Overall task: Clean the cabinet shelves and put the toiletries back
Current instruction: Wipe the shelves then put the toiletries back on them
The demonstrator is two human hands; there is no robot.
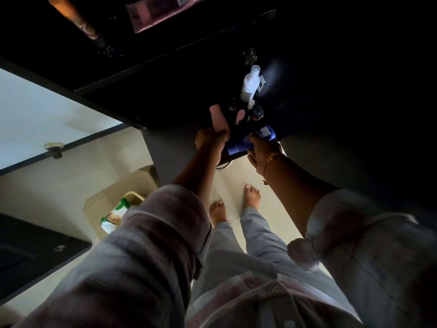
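On a dark shelf surface (189, 95) my left hand (209, 139) is closed around a pale pink tube (218, 119) that stands up from my fist. My right hand (262, 152) grips a blue bottle (250, 140) lying on its side at the shelf's near edge. Just behind them stand a white spray bottle (250, 84), a second pink item (240, 116) and a small dark round-capped container (257, 112). An orange tube (71, 15) and a pink packet (160, 10) lie on a higher shelf at the top left.
A white cabinet door (47, 119) with a small knob (54, 147) hangs open at the left. A beige bin (123, 200) holding a green-and-white packet stands on the pale tiled floor beside my bare feet. The right side is very dark.
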